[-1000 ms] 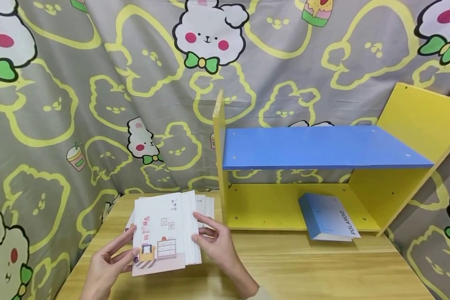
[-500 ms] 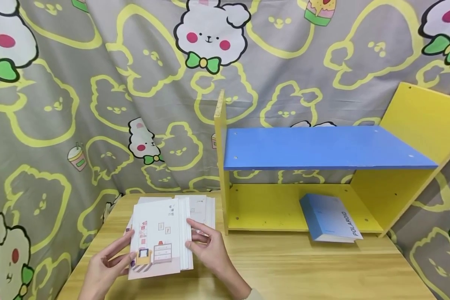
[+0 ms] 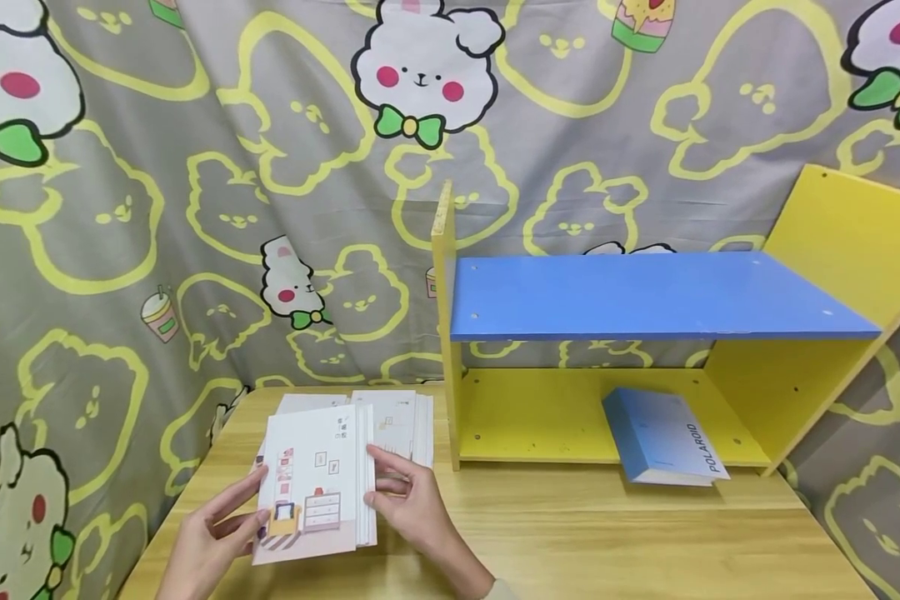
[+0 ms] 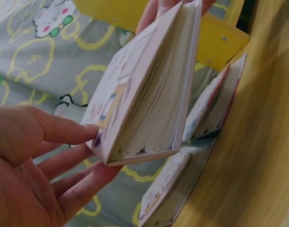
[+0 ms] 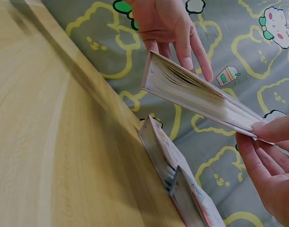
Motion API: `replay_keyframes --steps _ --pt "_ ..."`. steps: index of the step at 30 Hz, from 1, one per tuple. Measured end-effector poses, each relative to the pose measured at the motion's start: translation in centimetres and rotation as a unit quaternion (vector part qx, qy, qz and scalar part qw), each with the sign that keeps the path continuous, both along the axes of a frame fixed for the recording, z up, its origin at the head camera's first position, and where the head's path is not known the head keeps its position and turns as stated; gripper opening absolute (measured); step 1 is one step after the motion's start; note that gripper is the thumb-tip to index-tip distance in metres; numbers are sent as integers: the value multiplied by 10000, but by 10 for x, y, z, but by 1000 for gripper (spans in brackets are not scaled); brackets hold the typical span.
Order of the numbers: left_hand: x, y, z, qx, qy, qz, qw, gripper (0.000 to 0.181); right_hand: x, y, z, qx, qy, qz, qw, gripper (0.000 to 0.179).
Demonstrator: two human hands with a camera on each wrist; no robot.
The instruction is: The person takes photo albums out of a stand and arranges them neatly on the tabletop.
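Observation:
Both hands hold a white hardcover book point(image 3: 303, 483) above the table, its cover printed with a bed, a dresser and picture frames. My left hand point(image 3: 217, 529) pinches the book's left edge, thumb on the cover and fingers behind. At the opposite edge, my right hand point(image 3: 412, 500) grips between thumb and fingers. The pages point(image 4: 156, 94) show along one side in the left wrist view, slightly fanned between the covers. Behind the held book, two more books lie on the table: a white one point(image 3: 401, 417) on the right and another point(image 3: 307, 402) partly hidden.
To the right stands a yellow shelf unit with a blue upper board point(image 3: 645, 292). On its yellow lower board point(image 3: 532, 417) lies a thick blue book point(image 3: 660, 437) marked POLAROID, jutting past the front edge. A patterned curtain point(image 3: 330, 200) hangs behind the wooden table point(image 3: 607, 542).
Both hands have brought the book slightly left and down and turned it, so its right side shows narrower. More of the books behind it is uncovered.

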State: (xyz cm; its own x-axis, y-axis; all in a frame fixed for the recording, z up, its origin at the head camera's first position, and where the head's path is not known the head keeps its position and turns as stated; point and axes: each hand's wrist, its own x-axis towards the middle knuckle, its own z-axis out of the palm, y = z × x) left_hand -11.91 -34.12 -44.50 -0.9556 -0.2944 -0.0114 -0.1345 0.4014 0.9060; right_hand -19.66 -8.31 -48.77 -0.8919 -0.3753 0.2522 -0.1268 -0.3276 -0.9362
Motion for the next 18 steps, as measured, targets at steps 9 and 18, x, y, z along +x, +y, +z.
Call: replay_keyframes --steps 9,18 --pt "4 -4 -3 -168 129 62 9998 61 1 -8 -8 5 -220 2 9998 63" --pt "6 -14 -8 -36 36 155 9999 60 4 -16 -15 15 -468 -94 9989 61"
